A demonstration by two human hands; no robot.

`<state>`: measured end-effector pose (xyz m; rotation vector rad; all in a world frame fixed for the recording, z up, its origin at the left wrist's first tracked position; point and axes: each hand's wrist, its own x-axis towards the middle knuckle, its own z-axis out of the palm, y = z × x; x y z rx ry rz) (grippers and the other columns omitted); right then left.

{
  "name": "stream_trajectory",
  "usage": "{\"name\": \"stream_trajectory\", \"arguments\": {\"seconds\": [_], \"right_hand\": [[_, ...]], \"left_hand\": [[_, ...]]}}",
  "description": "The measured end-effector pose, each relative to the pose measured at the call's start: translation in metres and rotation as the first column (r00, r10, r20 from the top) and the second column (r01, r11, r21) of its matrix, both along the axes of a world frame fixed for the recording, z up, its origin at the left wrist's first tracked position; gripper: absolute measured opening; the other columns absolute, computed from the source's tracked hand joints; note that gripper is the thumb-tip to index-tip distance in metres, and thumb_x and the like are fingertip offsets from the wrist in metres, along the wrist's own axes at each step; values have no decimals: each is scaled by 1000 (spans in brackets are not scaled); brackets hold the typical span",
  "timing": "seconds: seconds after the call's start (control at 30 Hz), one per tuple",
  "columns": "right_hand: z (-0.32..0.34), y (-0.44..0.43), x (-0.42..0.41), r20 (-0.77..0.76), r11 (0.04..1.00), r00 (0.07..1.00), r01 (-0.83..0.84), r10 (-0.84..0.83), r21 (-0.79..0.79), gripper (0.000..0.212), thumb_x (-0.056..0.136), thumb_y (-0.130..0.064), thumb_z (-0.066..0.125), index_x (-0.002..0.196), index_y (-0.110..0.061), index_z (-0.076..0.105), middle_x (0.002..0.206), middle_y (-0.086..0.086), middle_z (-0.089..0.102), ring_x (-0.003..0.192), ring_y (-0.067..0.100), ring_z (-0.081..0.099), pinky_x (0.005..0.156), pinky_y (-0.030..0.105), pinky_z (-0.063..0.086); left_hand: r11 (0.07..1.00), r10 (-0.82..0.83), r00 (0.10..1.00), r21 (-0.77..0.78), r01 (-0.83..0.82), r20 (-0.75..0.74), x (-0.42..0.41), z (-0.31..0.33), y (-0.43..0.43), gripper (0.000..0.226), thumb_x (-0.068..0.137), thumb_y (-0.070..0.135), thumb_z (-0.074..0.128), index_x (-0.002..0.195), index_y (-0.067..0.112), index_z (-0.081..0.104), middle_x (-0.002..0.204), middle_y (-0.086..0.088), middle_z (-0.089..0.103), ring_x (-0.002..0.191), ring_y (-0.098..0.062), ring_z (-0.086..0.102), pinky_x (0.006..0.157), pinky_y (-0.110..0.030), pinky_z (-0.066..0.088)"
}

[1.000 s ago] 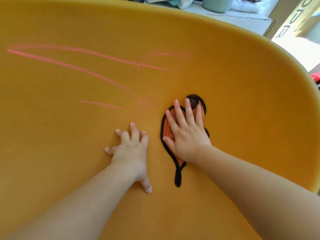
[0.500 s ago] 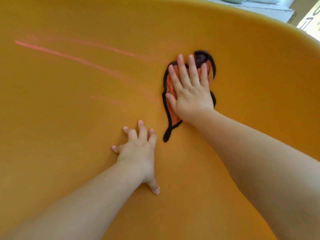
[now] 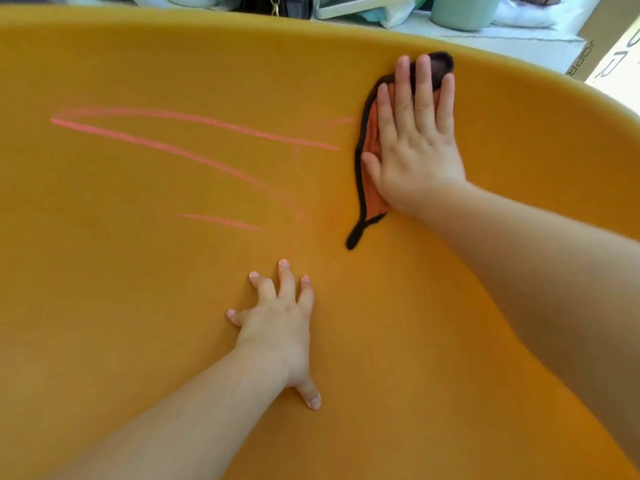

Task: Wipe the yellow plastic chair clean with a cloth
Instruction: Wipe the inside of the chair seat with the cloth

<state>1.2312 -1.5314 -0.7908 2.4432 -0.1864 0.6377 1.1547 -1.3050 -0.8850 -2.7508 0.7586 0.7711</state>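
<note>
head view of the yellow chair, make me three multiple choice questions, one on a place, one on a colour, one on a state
1. Where is the cloth?
A) under the right hand, near the chair's upper rim
B) draped over the far rim
C) on the floor

2. What colour are the streaks on the chair?
A) blue
B) green
C) pink

3. How is the left hand?
A) gripping the cloth
B) spread on bare plastic
C) lifted clear

Answers: 1 A, flat fingers press it there; 2 C, pink lines cross the chair's left side; 3 B, it touches only the chair.
</note>
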Motion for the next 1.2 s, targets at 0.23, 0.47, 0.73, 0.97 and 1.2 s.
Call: {"name": "stream_trajectory", "arguments": {"seconds": [0.23,0.47,0.73,0.97,1.2], "right_hand": [[-119,72,-35,-148,920,958,-180,244,349,73,104,-55,24,163,-15,7,170,13,-8,156,33,-12,125,56,-4],[-57,-5,-41,-336,969,913,-247,233,2,77,101,-61,28,163,-21,4,168,9,-11,156,34,-12,122,54,-17],[-25,24,4,54,967,998,14,-28,255,76,103,-52,31,162,-10,8,169,21,-2,155,41,-3,122,66,0],[-135,88,-50,-211,914,960,-87,183,395,67,105,-52,20,163,-23,3,169,7,-14,156,30,-17,122,61,-7],[-84,7,-87,-356,994,932,-35,70,103,76,99,-65,17,163,-25,14,170,10,-2,157,32,-8,122,58,-12]], "left_hand": [[1000,-2,1000,15,2,7,0,-3,-1,170,35,75,86,152,23,-25,155,-12,-36,144,-53,-12,101,-68,41],[1000,4,1000,28,-3,-16,0,2,-2,171,36,75,86,152,22,-28,155,-13,-37,144,-53,-12,101,-68,41],[999,7,1000,33,-7,-19,2,-1,-4,172,35,72,88,152,20,-27,153,-15,-37,143,-57,-13,100,-72,39],[1000,-4,1000,10,4,8,0,1,0,168,36,72,89,154,22,-20,156,-13,-33,144,-55,-12,101,-71,40],[977,28,997,-215,-10,79,-12,-1,34,160,41,82,78,156,26,-17,156,0,-40,150,-39,-6,115,-56,32]]}}
